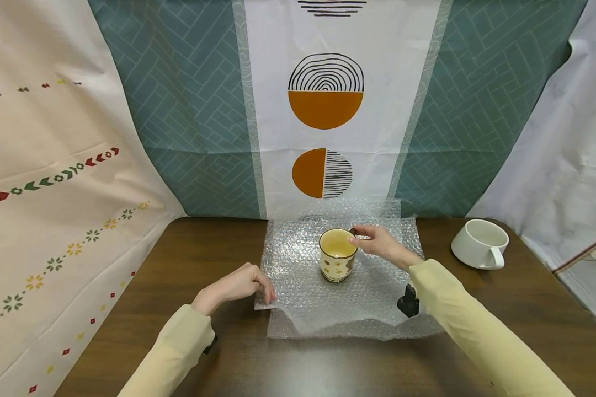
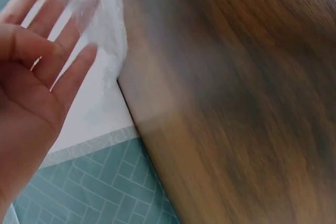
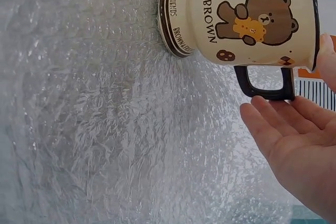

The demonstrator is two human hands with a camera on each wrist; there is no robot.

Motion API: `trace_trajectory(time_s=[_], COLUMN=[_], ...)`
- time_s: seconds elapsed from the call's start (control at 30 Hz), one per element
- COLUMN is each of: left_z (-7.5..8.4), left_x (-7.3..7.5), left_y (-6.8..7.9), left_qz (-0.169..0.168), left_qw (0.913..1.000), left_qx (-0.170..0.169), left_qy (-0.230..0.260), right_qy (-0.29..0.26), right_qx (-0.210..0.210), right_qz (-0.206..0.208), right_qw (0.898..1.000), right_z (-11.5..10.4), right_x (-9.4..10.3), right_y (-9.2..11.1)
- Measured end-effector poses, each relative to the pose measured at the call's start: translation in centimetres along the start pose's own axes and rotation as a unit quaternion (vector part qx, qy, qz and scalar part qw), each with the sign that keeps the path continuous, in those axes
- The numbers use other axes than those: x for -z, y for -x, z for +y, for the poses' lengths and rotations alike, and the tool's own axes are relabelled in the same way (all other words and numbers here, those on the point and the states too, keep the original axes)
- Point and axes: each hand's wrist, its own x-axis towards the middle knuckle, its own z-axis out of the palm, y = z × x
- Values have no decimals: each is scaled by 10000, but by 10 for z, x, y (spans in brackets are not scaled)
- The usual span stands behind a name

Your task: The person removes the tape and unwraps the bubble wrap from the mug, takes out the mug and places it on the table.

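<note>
A cream mug [image 1: 336, 259] with a brown rim stands upright on a sheet of bubble wrap [image 1: 298, 253]. Its printed bear and the dark handle [image 3: 268, 95] show in the right wrist view. My right hand [image 1: 379, 242] holds the mug, thumb at the rim and fingertips against the outside of the handle. To the left, my left hand [image 1: 243, 284] has its fingertips at the near left corner of the wrap. Seen from the left wrist, the fingers [image 2: 65, 45] are spread and fairly straight, overlapping the clear wrap.
A white mug [image 1: 477, 248] stands at the back right of the brown wooden table [image 1: 208, 242], handle toward the front. Patterned cloth [image 1: 189, 110] hangs behind the table, with more cloth at both sides. The wrap's far edge lies up against the back cloth.
</note>
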Motion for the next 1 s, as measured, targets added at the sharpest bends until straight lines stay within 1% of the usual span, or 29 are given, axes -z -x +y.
trace_trajectory(time_s=[0.07, 0.13, 0.27, 0.37, 0.47, 0.57, 0.7, 0.87, 1.0], left_z=[2, 3, 3, 2, 2, 3, 3, 4, 4], left_x=[-1, -3, -8, -12, -16, -20, -25, -31, -33], left_y=[-1, -2, -3, -3, -4, -4, -5, -5, -6], left_qz=[88, 94, -79, -229, -325, -354, -313, -206, -153], left_qw=[9997, 9993, 9986, 9975, 9970, 9957, 9928, 9887, 9886], left_qx=[73, 153, 440, 561, 564, 645, 679, 598, 540], left_qy=[-201, -327, -293, -356, -414, -560, -935, -1359, -1396], right_qy=[-45, -58, -99, -126, -94, -79, -63, -59, -71], right_qx=[-10, -4, -36, -81, -98, -152, -176, -185, -102], right_qz=[5, -2, 3, 11, -1, 15, 31, 40, 91], right_qw=[10000, 10000, 9999, 9999, 9999, 9999, 9998, 9998, 9999], right_z=[-1, -1, -1, -1, -1, -3, -4, -4, 1], right_x=[0, -1, -1, -1, -1, -1, -1, -2, -2], right_y=[0, 0, 1, 1, 1, 1, 1, 1, 1])
